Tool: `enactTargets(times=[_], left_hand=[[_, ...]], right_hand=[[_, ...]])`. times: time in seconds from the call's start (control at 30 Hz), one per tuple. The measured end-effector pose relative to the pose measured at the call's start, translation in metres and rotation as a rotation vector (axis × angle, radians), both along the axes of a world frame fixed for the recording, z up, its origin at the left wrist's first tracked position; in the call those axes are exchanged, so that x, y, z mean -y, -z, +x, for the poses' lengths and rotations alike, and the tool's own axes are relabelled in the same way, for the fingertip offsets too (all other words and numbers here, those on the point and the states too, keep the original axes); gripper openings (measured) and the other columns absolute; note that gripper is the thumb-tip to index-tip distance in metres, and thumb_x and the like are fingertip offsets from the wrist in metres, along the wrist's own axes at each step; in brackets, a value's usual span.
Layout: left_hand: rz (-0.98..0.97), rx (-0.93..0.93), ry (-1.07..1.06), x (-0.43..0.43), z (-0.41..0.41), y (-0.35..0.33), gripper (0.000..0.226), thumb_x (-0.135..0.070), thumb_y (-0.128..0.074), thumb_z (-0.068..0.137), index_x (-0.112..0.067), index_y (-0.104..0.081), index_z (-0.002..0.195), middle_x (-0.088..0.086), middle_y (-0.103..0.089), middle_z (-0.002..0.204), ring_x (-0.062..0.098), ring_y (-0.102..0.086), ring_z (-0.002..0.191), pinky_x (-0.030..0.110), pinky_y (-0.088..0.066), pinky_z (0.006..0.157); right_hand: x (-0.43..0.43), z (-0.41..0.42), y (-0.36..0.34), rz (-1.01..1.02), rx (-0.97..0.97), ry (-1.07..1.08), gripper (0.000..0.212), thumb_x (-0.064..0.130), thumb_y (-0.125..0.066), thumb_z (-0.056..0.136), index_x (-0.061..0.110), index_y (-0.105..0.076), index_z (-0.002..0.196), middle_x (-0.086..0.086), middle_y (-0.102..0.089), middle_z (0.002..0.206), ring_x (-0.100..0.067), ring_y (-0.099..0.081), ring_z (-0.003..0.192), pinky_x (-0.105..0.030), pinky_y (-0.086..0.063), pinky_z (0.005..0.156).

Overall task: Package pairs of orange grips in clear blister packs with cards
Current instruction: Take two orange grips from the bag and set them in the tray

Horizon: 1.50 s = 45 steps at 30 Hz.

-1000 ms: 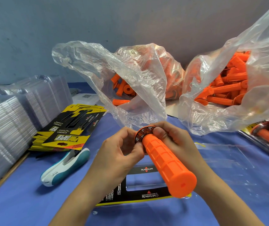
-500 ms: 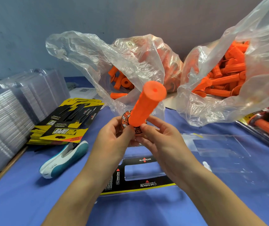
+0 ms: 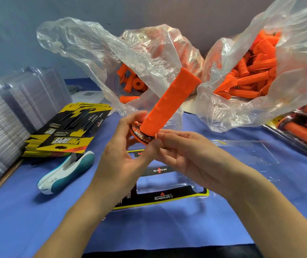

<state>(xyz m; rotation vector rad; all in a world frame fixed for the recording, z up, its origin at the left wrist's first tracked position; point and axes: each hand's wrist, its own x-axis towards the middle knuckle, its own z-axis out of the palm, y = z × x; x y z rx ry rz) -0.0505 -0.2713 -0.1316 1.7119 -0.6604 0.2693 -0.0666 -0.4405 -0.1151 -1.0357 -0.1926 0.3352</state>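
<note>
above blister pack [image 3: 167,185], both hands pinch orange grip [image 3: 169,101] flange: left hand [image 3: 124,155], right hand [image 3: 188,153].

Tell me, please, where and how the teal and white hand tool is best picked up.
Probably grip the teal and white hand tool across its middle, from above, with fingers on its two long sides. It lies flat and slanted on the blue cloth, and the stack of cards crowds its far end.

Matt ribbed orange grip [image 3: 169,101], glossy crinkled plastic bag [image 3: 93,43], matt blue cloth [image 3: 18,220].
</note>
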Motion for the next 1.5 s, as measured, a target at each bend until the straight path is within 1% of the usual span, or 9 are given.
enactTargets(times=[0.13, 0.27, 0.43, 0.67, 0.87, 1.07, 1.2, 1.37, 1.5], left_hand=[[0.03, -0.021, -0.033, -0.016, 0.005, 0.003, 0.042, -0.044, -0.074, 0.078, -0.045, -0.055, 0.116, -0.012, -0.069, 0.104, 0.01, -0.067, 0.102, 0.025, -0.052, 0.091], [0.133, -0.031, -0.056, -0.031, 0.006, 0.005, 0.049, -0.055, -0.074, 0.072, -0.047, -0.054, 0.115, -0.011, -0.069, 0.103, 0.012, -0.067, 0.102, 0.038, -0.05, 0.095], [0.126, 0.03, -0.079, -0.027, 0.004, -0.001, 0.059, -0.057, -0.072, 0.073, -0.051, -0.048, 0.127, -0.015, -0.064, 0.112, 0.013, -0.064, 0.101, 0.021, -0.047, 0.093], [0.004, 0.074, -0.011, -0.016, 0.002, -0.014, 0.062, -0.068, -0.073, 0.071, -0.05, -0.052, 0.127, -0.021, -0.06, 0.11, 0.01, -0.062, 0.1, 0.016, -0.046, 0.088], [-0.044, 0.055, 0.117, -0.014, -0.003, -0.018, 0.04, -0.029, -0.071, 0.088, -0.04, -0.061, 0.126, -0.007, -0.064, 0.092, 0.01, -0.066, 0.084, 0.014, -0.049, 0.082], [-0.025, 0.188, -0.18, -0.016, -0.002, -0.03, 0.032, -0.031, -0.072, 0.083, -0.048, -0.066, 0.11, -0.02, -0.069, 0.087, 0.003, -0.061, 0.072, 0.018, -0.051, 0.074], [0.026, 0.234, -0.255, 0.0, -0.008, -0.029, 0.028, -0.026, -0.075, 0.085, -0.041, -0.067, 0.107, -0.02, -0.07, 0.091, 0.003, -0.064, 0.073, 0.011, -0.048, 0.071], [0.02, 0.204, -0.116, 0.003, -0.014, -0.025, 0.032, -0.041, -0.062, 0.093, -0.032, -0.061, 0.124, -0.015, -0.07, 0.108, 0.007, -0.067, 0.099, 0.014, -0.048, 0.086], [0.362, 0.422, -0.112, -0.006, -0.01, -0.017, 0.039, -0.036, -0.063, 0.094, -0.028, -0.054, 0.131, -0.015, -0.057, 0.126, 0.011, -0.055, 0.121, 0.02, -0.04, 0.1]], right_hand=[[0.022, 0.0, -0.005, -0.193, 0.033, 0.23, 0.024, 0.006, -0.054, 0.097, 0.006, -0.065, 0.118, -0.018, -0.073, 0.106, -0.021, -0.071, 0.089, -0.023, -0.057, 0.078], [0.048, 0.002, -0.015, -0.072, 0.012, 0.423, 0.027, 0.007, -0.046, 0.099, 0.011, -0.065, 0.117, -0.012, -0.074, 0.102, -0.022, -0.072, 0.087, -0.03, -0.06, 0.075], [0.046, 0.001, -0.016, -0.157, 0.176, 0.414, 0.031, 0.034, -0.062, 0.087, 0.019, -0.068, 0.114, -0.002, -0.073, 0.099, -0.023, -0.072, 0.09, -0.027, -0.057, 0.071], [0.033, 0.004, -0.011, -0.206, 0.263, 0.473, 0.044, 0.024, -0.068, 0.083, 0.017, -0.06, 0.126, -0.005, -0.067, 0.097, -0.017, -0.07, 0.085, -0.022, -0.055, 0.076], [0.034, 0.006, -0.014, -0.004, 0.166, 0.444, 0.021, 0.013, -0.06, 0.093, 0.015, -0.063, 0.114, -0.002, -0.07, 0.09, -0.019, -0.066, 0.085, -0.026, -0.057, 0.078], [0.019, -0.009, -0.019, -0.646, 0.576, 0.628, 0.02, 0.037, -0.055, 0.099, 0.034, -0.065, 0.115, 0.011, -0.067, 0.108, -0.005, -0.064, 0.096, -0.021, -0.051, 0.08], [0.001, -0.018, -0.024, -0.669, 0.713, 0.5, 0.016, 0.025, -0.063, 0.096, 0.032, -0.067, 0.109, 0.014, -0.065, 0.098, -0.009, -0.064, 0.088, -0.018, -0.05, 0.073], [0.01, -0.012, -0.02, -0.533, 0.539, 0.574, 0.023, 0.006, -0.056, 0.098, 0.025, -0.069, 0.103, 0.004, -0.069, 0.09, -0.013, -0.064, 0.081, -0.04, -0.058, 0.079], [0.028, -0.009, -0.018, -0.24, 0.352, 0.36, 0.018, 0.014, -0.053, 0.095, 0.019, -0.068, 0.104, 0.002, -0.072, 0.087, -0.008, -0.067, 0.077, -0.023, -0.057, 0.07]])
